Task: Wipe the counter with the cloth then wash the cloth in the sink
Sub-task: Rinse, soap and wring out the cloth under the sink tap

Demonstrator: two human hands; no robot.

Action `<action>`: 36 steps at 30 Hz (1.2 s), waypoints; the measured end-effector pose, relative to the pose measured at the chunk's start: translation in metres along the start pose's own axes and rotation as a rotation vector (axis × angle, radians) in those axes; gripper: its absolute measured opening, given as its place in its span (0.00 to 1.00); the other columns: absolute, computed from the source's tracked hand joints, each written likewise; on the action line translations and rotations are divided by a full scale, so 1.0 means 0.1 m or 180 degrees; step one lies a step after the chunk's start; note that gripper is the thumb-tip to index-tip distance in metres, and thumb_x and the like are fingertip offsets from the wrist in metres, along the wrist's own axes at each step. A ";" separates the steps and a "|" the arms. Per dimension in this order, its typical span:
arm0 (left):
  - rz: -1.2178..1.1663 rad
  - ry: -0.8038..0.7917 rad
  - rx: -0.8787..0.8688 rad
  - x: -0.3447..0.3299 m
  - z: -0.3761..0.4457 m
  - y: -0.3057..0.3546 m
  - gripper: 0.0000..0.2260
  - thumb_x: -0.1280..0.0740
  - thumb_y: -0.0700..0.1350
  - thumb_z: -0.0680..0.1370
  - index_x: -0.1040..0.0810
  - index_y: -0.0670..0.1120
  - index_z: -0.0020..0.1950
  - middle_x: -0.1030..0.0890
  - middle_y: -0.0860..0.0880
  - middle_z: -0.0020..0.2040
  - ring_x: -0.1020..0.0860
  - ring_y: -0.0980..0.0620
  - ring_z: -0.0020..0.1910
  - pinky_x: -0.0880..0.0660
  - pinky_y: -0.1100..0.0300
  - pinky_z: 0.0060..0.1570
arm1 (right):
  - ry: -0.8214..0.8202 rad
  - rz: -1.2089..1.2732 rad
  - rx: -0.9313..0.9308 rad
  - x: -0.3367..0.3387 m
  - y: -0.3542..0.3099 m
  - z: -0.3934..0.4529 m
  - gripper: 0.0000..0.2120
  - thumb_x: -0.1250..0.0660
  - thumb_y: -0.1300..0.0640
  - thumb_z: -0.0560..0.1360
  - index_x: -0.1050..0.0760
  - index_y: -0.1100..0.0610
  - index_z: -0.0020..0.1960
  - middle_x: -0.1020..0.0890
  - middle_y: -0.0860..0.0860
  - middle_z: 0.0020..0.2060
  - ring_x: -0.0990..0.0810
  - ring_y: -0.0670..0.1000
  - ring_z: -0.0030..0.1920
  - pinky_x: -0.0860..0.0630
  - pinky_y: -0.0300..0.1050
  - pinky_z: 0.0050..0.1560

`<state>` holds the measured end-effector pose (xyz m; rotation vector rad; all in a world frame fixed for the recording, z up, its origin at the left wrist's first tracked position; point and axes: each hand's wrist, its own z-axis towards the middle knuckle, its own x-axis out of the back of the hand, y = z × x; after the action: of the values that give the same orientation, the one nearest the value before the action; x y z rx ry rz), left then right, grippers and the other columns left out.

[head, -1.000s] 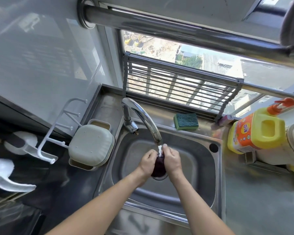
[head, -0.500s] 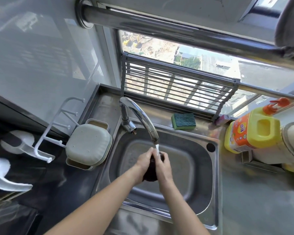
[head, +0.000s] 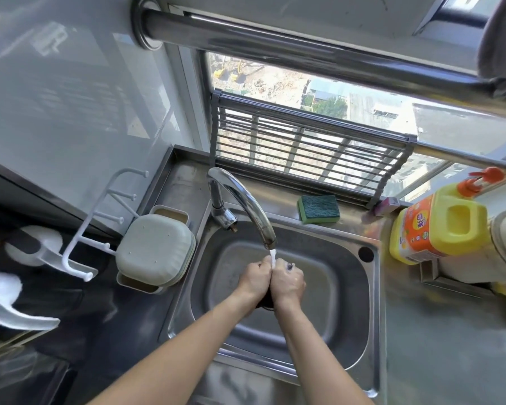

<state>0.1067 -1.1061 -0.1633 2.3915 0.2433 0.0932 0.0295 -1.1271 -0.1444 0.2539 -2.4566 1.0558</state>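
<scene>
Forearms ran up from the lower edge, cut off before the elbows, and met over the middle of the steel sink (head: 348, 290). The left hand (head: 253, 280) and right hand (head: 288, 283) were pressed knuckle to knuckle, fingers curled round the dark cloth (head: 265, 301) — almost all of it was hidden inside the two fists, with only a dark fold showing beneath the wrists and a scrap at the right fingertips, so its shape was hard to make out. A thin white stream fell from the tap (head: 246, 200) onto the seam between the hands. Half a second before, the hands had overlapped at an angle with more cloth showing below them; a second before, they had been slightly apart with the bundle plain between them. To the left sat a pale lidded container (head: 155, 249) on the dark counter (head: 105, 331). Behind the basin lay a green sponge (head: 319, 208), and at the right a yellow detergent jug (head: 438, 223). Farthest off, a slatted rack (head: 304, 147) leaned against the window — the ground outside was blurred.
</scene>
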 end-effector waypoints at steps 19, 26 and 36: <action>-0.0138 0.0053 0.0479 -0.04 -0.10 0.06 0.21 0.39 0.67 0.76 0.15 0.52 0.46 0.14 0.51 0.44 0.18 0.53 0.40 0.23 0.62 0.34 | -0.0615 0.0434 0.0744 0.01 0.21 -0.15 0.14 0.34 0.36 0.74 0.23 0.44 0.52 0.16 0.47 0.46 0.18 0.47 0.50 0.21 0.51 0.56; -0.0420 0.0709 0.0246 -0.09 -0.07 -0.03 0.23 0.35 0.65 0.73 0.15 0.46 0.38 0.14 0.46 0.39 0.17 0.47 0.36 0.26 0.59 0.32 | 0.0086 0.0152 0.0372 -0.08 0.08 -0.10 0.23 0.31 0.42 0.77 0.29 0.58 0.32 0.21 0.51 0.28 0.22 0.57 0.37 0.29 0.50 0.41; 0.0513 -0.0276 -0.0242 0.01 -0.24 0.08 0.15 0.42 0.51 0.85 0.23 0.45 0.44 0.25 0.56 0.22 0.27 0.62 0.22 0.33 0.66 0.22 | -0.0585 -0.0153 -0.0456 0.07 -0.01 0.17 0.17 0.36 0.49 0.74 0.15 0.60 0.49 0.14 0.62 0.50 0.18 0.63 0.54 0.22 0.53 0.57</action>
<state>0.1052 -1.0955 -0.1403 2.3299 0.0059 0.0720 0.0177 -1.1396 -0.1503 0.3769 -2.6610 0.8654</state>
